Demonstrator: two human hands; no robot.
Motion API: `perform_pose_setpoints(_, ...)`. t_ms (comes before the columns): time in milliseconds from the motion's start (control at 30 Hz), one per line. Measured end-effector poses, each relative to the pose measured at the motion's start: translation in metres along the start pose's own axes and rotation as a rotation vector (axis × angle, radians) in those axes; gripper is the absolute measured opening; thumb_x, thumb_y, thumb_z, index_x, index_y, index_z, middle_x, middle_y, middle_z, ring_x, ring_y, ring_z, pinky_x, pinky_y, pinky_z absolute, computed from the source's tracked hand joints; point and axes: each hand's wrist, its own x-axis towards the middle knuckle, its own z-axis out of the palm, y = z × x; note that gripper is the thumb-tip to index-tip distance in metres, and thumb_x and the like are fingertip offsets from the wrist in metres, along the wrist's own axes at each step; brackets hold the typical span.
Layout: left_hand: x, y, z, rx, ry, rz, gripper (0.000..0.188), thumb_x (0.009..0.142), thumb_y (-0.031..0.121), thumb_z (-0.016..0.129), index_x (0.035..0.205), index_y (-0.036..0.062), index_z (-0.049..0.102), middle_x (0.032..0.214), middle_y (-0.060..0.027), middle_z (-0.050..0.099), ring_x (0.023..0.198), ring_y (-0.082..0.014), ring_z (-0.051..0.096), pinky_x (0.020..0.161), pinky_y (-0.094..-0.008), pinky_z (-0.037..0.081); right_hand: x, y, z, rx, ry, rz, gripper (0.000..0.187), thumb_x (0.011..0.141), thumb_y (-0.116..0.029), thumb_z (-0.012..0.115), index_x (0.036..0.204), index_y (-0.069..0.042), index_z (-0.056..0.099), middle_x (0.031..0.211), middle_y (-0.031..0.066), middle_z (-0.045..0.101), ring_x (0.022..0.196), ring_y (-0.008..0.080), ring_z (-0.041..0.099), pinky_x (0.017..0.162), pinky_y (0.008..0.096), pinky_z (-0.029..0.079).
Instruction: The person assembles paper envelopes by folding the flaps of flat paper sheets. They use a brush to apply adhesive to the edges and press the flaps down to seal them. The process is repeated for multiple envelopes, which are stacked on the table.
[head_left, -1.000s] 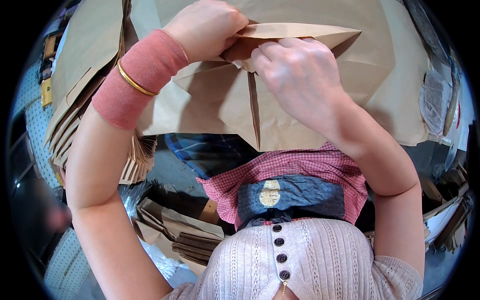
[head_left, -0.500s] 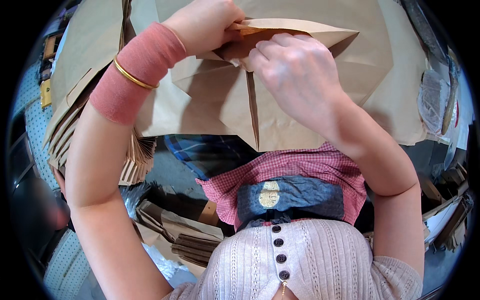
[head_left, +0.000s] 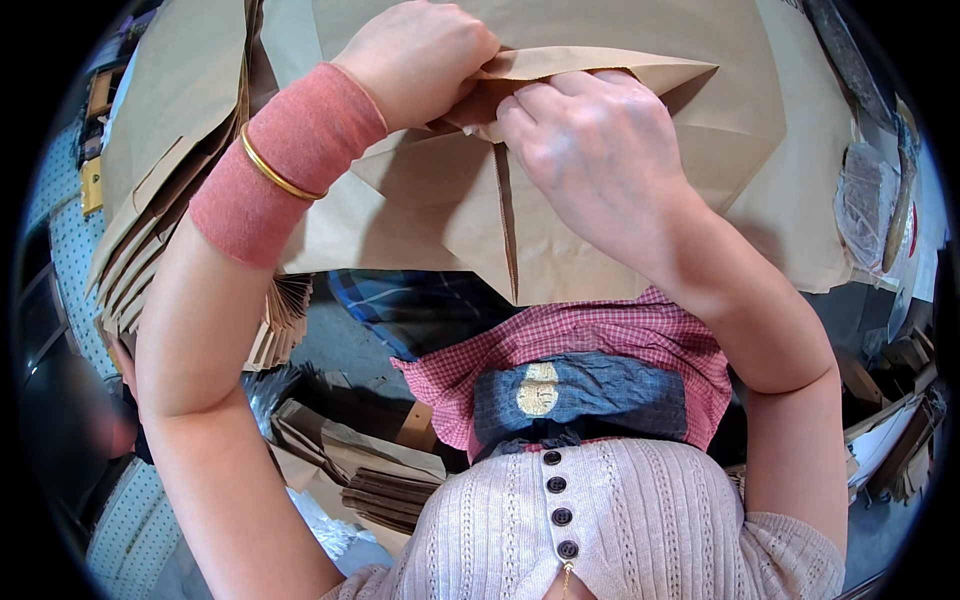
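A large brown kraft paper bag (head_left: 590, 255) lies flat before me, its end folded into a pointed diamond shape with a slit-like opening along the far side. My left hand (head_left: 425, 60) is closed at the left end of that opening, gripping the folded edge; its fingertips are partly hidden. Just to its right, my right hand (head_left: 600, 145) is curled with its fingers tucked into the opening under the raised flap (head_left: 640, 68). A scrap of whitish material shows between the two hands. On my left wrist are a pink band (head_left: 290, 160) and a thin gold bangle.
A fanned stack of brown paper bags (head_left: 160, 215) stands at the left. Below the work surface lies another pile of folded paper (head_left: 390, 495). A clear plastic packet (head_left: 865, 205) sits at the right edge. At the far left is a dark, blurred shape (head_left: 75, 400).
My left hand has shifted slightly right and nearer along the fold, its wrist turning with it. The raised flap sits a little lower. My right hand has barely moved.
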Motion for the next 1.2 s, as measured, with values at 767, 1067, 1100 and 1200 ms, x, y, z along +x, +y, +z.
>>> perform_pose_setpoints(767,0.005,-0.012,-0.002,-0.155,-0.009,0.035,0.011,0.074,0.020,0.067,0.078,0.0094,0.070,0.071,-0.0171,0.066,0.071,-0.0370,0.066,0.066,-0.0443,0.053,0.000,0.001,0.000,0.036,0.017,0.011,0.005,0.067,-0.015,0.066,0.068,-0.014,0.070,0.069,0.0009,0.066,0.076,0.0154,0.065,0.065,0.0280,0.050)
perform_pose_setpoints(1067,0.010,-0.022,-0.005,-0.218,-0.070,0.009,0.011,0.074,0.018,0.066,0.077,0.0081,0.069,0.073,-0.0187,0.066,0.072,-0.0388,0.065,0.065,-0.0452,0.053,-0.002,0.001,-0.001,0.089,-0.005,0.022,0.006,0.068,-0.013,0.063,0.073,-0.009,0.064,0.072,0.0027,0.062,0.074,0.0184,0.064,0.065,0.0305,0.051)
perform_pose_setpoints(1100,0.010,-0.021,-0.009,-0.224,-0.092,0.019,0.011,0.074,0.018,0.065,0.076,0.0080,0.069,0.073,-0.0190,0.066,0.072,-0.0391,0.065,0.065,-0.0453,0.053,-0.002,0.001,-0.002,0.102,-0.018,0.034,0.009,0.069,-0.012,0.062,0.076,-0.007,0.062,0.074,0.0034,0.061,0.074,0.0196,0.063,0.066,0.0316,0.052)
perform_pose_setpoints(1200,0.008,-0.017,-0.012,-0.177,-0.095,0.027,0.010,0.074,0.018,0.065,0.074,0.0088,0.070,0.073,-0.0184,0.066,0.072,-0.0384,0.066,0.065,-0.0449,0.054,-0.001,0.001,-0.002,0.107,-0.010,0.032,0.008,0.069,-0.012,0.062,0.076,-0.008,0.061,0.074,0.0032,0.061,0.073,0.0192,0.063,0.065,0.0316,0.052)
